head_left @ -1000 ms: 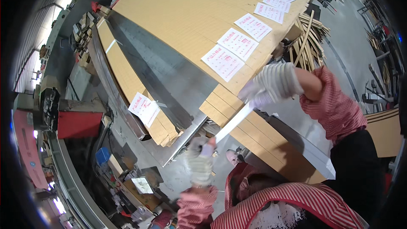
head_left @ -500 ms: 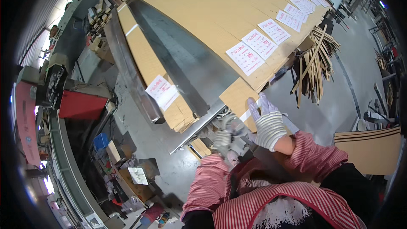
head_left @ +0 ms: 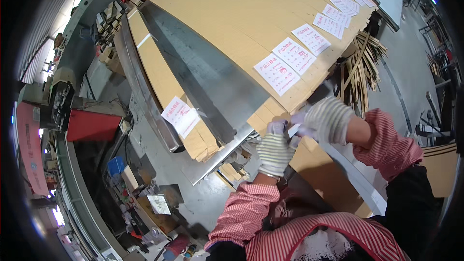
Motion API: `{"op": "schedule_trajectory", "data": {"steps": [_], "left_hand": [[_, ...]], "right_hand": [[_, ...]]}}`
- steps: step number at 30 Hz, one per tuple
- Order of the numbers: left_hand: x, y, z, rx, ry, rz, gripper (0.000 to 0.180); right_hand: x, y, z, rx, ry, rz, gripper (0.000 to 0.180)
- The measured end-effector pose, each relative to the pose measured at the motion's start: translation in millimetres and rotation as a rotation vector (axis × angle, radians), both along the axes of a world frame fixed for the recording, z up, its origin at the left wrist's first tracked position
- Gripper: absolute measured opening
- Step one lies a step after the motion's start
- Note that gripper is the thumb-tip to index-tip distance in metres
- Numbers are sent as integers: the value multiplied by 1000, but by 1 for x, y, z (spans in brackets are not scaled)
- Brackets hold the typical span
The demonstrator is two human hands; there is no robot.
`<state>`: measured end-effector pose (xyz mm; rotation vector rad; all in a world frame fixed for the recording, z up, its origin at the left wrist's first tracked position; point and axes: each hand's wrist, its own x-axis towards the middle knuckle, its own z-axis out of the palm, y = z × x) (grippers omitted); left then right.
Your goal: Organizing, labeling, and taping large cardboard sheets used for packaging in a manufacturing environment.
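Note:
My hands, in white knitted gloves with lilac fingertips, meet at the near end of a cardboard-wrapped strip (head_left: 266, 116). A short white strip (head_left: 293, 130), perhaps strapping or tape, shows between their fingertips. My left hand (head_left: 274, 151) is closed, its fingers pinching at the white strip from the left. From the right, my slightly blurred right hand (head_left: 325, 120) has its fingers curled in at the same spot. Printed paper labels (head_left: 277, 73) lie in a row on the large cardboard sheet (head_left: 217, 14) beyond.
To the left lies a narrow cardboard-wrapped bundle (head_left: 159, 72) with a label on it, beside a dark metal bar (head_left: 140, 87). Bare grey metal (head_left: 208, 63) separates it from the large sheet. Thin wooden strips (head_left: 362, 67) lean at the right. Brown cardboard (head_left: 324, 171) is below my right arm.
My left hand has risen from below the table edge to the cardboard end. My right hand has lifted and turned inward; its fingers, stretched out before, are now curled at the white strip.

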<state>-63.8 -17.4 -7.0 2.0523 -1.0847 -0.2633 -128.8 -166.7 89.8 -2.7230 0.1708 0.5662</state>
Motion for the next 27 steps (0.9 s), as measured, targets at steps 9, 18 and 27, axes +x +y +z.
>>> {"op": "schedule_trajectory", "data": {"steps": [9,18,27], "left_hand": [[-58,20,-1,-672,271,402,61],[180,5,104,-641,1352,122,57],[219,44,67,-154,520,242,78]], "right_hand": [[-57,-37,-149,289,-7,-594,24],[-241,65,-57,1301,137,-403,72],[109,57,-24,891,-363,-705,86]]}}
